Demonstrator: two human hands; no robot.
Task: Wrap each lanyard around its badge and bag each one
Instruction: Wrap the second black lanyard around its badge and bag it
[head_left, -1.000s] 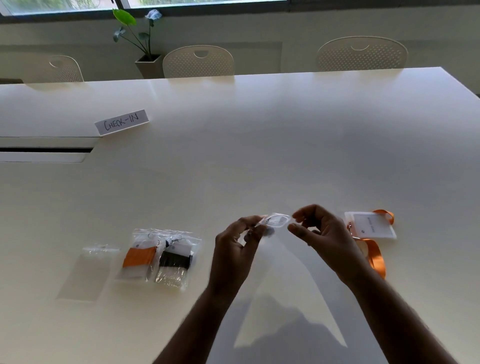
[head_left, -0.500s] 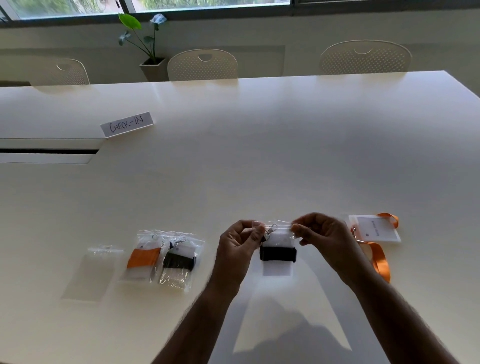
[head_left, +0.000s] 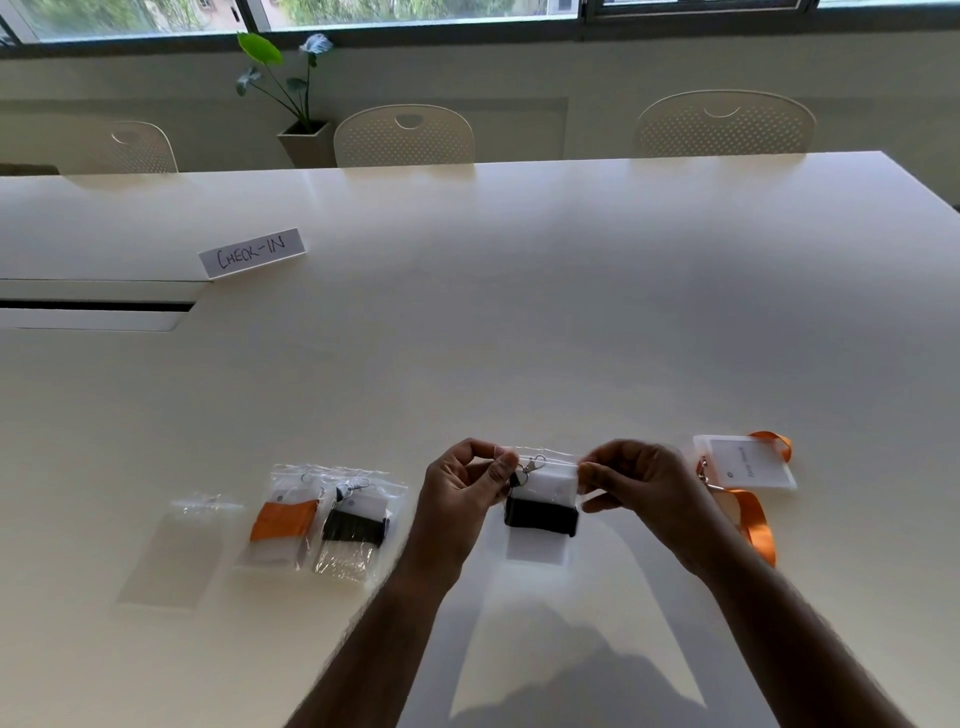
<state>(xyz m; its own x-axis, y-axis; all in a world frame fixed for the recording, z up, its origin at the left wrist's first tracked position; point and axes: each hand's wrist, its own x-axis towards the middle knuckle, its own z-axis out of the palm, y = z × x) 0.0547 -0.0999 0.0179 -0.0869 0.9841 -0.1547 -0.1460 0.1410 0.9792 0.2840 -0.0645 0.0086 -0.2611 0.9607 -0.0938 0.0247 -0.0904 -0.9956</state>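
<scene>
A clear bag (head_left: 540, 512) with a badge wrapped in a black lanyard hangs upright between my hands above the table. My left hand (head_left: 460, 493) pinches its top left corner and my right hand (head_left: 631, 480) pinches its top right corner. To the left lie two filled bags, one with an orange-wrapped badge (head_left: 283, 519), one with a black-wrapped badge (head_left: 356, 525). An empty clear bag (head_left: 176, 551) lies further left. To the right a loose badge (head_left: 743, 462) rests flat with its orange lanyard (head_left: 756, 525) unwound beside my right wrist.
The white table (head_left: 519, 312) carries a paper sign reading CHECK-IN (head_left: 252, 253) at the back left and a dark cable slot (head_left: 93, 306) at the left. Three white chairs (head_left: 404, 136) and a potted plant (head_left: 291, 93) stand beyond the far edge.
The bag hung with its mouth towards me and its contents unseen a second ago; now it hangs flat, showing the black-wrapped badge. My fingers sit at its top corners, slightly wider apart.
</scene>
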